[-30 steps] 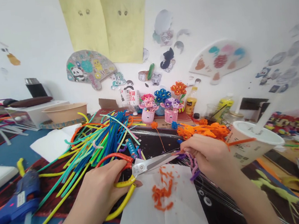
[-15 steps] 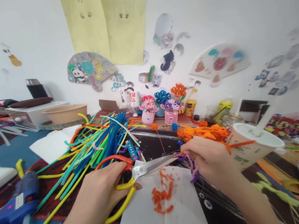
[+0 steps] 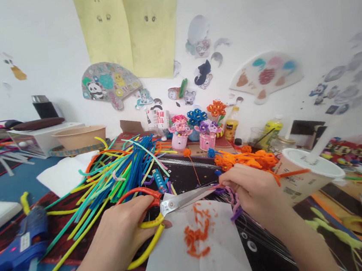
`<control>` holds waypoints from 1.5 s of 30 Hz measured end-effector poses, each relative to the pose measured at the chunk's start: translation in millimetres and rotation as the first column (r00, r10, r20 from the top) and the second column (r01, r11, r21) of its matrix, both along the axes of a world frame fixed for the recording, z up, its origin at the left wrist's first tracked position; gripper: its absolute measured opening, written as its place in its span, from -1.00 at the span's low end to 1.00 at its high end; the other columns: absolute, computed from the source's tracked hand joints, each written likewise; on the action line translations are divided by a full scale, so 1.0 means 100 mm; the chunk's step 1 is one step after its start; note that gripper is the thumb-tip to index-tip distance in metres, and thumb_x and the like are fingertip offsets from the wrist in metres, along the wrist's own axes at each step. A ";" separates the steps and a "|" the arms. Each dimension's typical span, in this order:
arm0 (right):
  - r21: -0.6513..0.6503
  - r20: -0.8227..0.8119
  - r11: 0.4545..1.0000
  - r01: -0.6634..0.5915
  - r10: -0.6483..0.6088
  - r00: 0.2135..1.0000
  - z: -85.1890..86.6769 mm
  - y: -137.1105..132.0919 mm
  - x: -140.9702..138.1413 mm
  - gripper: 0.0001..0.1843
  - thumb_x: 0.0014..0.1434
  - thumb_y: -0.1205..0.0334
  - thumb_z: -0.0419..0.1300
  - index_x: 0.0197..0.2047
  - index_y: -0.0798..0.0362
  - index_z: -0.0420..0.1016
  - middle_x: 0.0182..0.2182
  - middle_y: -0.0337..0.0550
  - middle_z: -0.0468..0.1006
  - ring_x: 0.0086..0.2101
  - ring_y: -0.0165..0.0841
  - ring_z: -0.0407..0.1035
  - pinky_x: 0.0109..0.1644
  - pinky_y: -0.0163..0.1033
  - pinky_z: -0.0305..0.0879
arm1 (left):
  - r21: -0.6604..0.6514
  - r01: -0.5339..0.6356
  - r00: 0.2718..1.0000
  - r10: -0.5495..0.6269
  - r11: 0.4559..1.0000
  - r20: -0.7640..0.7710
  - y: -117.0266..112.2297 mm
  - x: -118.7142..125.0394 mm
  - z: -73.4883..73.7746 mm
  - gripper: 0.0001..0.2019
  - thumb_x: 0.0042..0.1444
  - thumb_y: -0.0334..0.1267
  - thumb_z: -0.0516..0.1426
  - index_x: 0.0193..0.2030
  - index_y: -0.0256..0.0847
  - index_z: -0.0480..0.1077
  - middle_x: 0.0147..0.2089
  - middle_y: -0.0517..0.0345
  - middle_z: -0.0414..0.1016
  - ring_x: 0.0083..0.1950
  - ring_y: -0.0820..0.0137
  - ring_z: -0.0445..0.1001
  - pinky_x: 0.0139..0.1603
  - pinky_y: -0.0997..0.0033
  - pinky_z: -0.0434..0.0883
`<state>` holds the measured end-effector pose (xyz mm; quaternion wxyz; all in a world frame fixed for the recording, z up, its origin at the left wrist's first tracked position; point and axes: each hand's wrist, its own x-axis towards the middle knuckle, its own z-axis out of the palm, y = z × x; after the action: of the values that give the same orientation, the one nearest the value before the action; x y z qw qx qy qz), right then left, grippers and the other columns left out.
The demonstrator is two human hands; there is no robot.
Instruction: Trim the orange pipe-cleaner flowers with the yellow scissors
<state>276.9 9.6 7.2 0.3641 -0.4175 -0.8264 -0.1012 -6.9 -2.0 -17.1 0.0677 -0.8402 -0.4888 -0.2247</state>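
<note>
While the left hand (image 3: 127, 225) grips the scissors (image 3: 172, 204) by their loops, the right hand (image 3: 254, 192) is pinched closed near the blade tips, holding an orange fuzzy stem (image 3: 293, 173) whose free end pokes out past the knuckles towards the paper cup (image 3: 298, 185); the pinched part is mostly hidden by the fingers. The scissors lie across the middle of the view, above the far edge of a white paper sheet (image 3: 222, 252), their tips pointing to the right hand. Their two loops differ in colour, the upper one red-orange and the lower one yellow, both smooth and thick, and they stand apart around the left hand's fingers. The silver blades are plain, pale along their length, and look nearly together, though the very tips are hard to make out beside the fingers. The stem is a bright, even orange, straight and slim where it shows. On the creased sheet below lie orange clippings (image 3: 191, 238), fluffy and ragged, heaped loosely with finer specks scattered around them. Curled purple strips (image 3: 235, 203) lie just below the right fingertips, and a clump of orange fuzzy pieces (image 3: 246, 158) rests behind that hand.
</note>
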 end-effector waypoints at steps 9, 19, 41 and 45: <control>-0.003 0.001 1.000 0.009 -0.009 1.000 -0.01 -0.01 -0.01 -0.68 0.09 0.57 -0.04 -0.46 0.07 0.45 -0.56 -0.19 0.45 -0.52 -0.36 0.29 -0.41 -0.29 0.13 | -0.046 0.002 0.999 0.000 0.999 0.037 0.00 0.00 0.00 -0.73 0.05 0.01 0.21 -0.45 -0.13 0.36 -0.60 0.38 0.33 -0.65 0.50 0.25 -0.59 0.52 0.08; 0.017 -0.014 1.000 -0.001 0.001 1.000 0.01 -0.01 -0.02 -0.67 0.09 0.57 -0.05 -0.46 0.06 0.44 -0.54 -0.18 0.47 -0.51 -0.36 0.32 -0.41 -0.29 0.15 | -0.031 -0.001 1.000 0.002 1.000 0.024 0.02 0.01 0.00 -0.71 0.06 0.05 0.21 -0.39 -0.14 0.42 -0.60 0.36 0.35 -0.66 0.49 0.25 -0.60 0.52 0.08; 0.008 -0.113 0.999 -0.031 0.031 0.993 0.01 -0.04 -0.01 -0.69 0.09 0.58 -0.04 -0.43 0.04 0.40 -0.54 -0.23 0.43 -0.51 -0.39 0.31 -0.38 -0.31 0.19 | -0.113 0.008 0.985 0.012 0.994 0.171 0.00 0.00 -0.02 -0.67 0.04 0.09 0.19 -0.48 -0.13 0.37 -0.55 0.34 0.43 -0.57 0.50 0.36 -0.54 0.56 0.17; 0.021 -0.104 1.000 -0.020 0.022 0.994 0.01 -0.03 0.00 -0.70 0.13 0.56 -0.03 -0.42 0.04 0.43 -0.52 -0.20 0.50 -0.48 -0.37 0.37 -0.37 -0.30 0.23 | -0.126 -0.020 0.967 0.051 0.992 0.249 0.00 0.01 0.01 -0.73 -0.04 0.02 0.25 -0.34 -0.10 0.37 -0.49 0.37 0.44 -0.53 0.47 0.37 -0.51 0.57 0.22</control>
<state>277.0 6.6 8.5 0.4119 -0.4098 -0.8096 -0.0836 -6.2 -1.7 -16.6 -0.0425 -0.7987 -0.5212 -0.2977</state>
